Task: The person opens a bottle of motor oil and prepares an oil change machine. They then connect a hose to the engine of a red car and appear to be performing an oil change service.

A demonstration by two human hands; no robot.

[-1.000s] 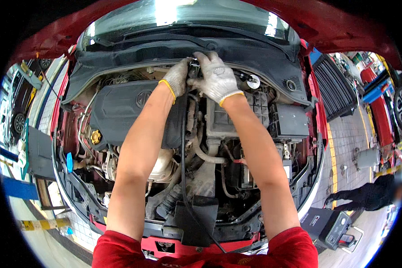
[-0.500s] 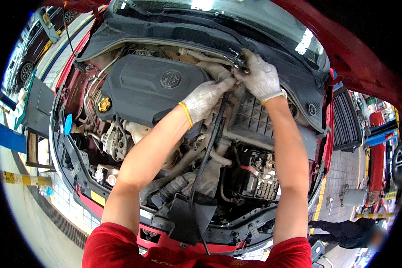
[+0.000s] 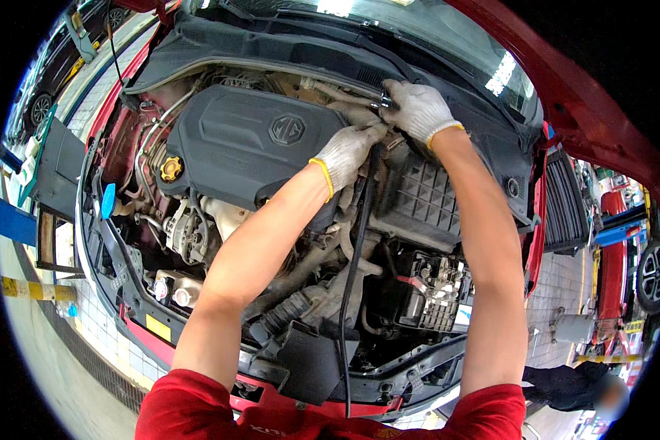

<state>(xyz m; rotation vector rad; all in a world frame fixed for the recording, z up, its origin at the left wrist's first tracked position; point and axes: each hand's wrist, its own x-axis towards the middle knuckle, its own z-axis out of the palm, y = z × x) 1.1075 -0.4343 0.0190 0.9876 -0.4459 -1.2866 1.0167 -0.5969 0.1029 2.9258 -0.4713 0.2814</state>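
Observation:
My left hand [image 3: 350, 152], in a white knit glove with a yellow cuff, reaches between the engine cover and the air filter housing. Its fingers are closed at a pipe joint near the back of the bay, and what they grip is hidden. Just beyond it, my right hand [image 3: 422, 111], gloved alike, is closed around a small shiny metal tool [image 3: 386, 100], its kind mostly hidden by the fingers. A long black hose [image 3: 352, 271] runs from beside my left hand down over the front edge of the car. The dark engine cover [image 3: 242, 139] lies to the left.
Right of centre sits the ribbed air filter housing [image 3: 422, 194], with the battery [image 3: 427, 293] in front of it. A yellow oil cap [image 3: 171, 169] and a blue tab [image 3: 108, 201] are at the left. The raised red hood [image 3: 565, 81] overhangs the right; a person [image 3: 568, 387] is at lower right.
My right hand has turned and shifted slightly left, covering more of the metal tool. My left hand stays at the joint, its wrist a little further right. The view has shifted slightly.

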